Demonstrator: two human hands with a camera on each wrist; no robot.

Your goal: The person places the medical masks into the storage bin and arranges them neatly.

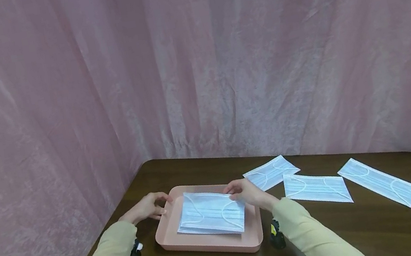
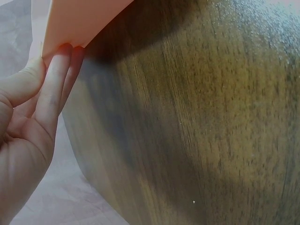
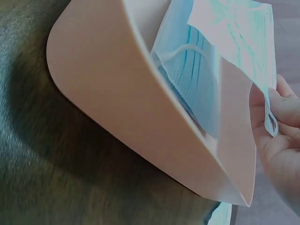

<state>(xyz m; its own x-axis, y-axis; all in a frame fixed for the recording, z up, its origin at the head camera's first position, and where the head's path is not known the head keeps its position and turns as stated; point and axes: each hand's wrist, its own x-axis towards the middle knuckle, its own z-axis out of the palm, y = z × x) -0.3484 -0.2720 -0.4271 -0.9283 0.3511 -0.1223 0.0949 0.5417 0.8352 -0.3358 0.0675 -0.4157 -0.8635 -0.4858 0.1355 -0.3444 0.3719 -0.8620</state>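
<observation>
Staged recording corner, pink curtain (image 1: 193,57), wooden table (image 1: 369,227)

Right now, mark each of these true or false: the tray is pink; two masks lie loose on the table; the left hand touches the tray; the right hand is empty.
1. The tray is pink. True.
2. Two masks lie loose on the table. False: three lie there, the nearest mask just right of the tray.
3. The left hand touches the tray's corner. True.
4. The right hand is empty. False: it pinches the top mask of the stack in the tray.
</observation>
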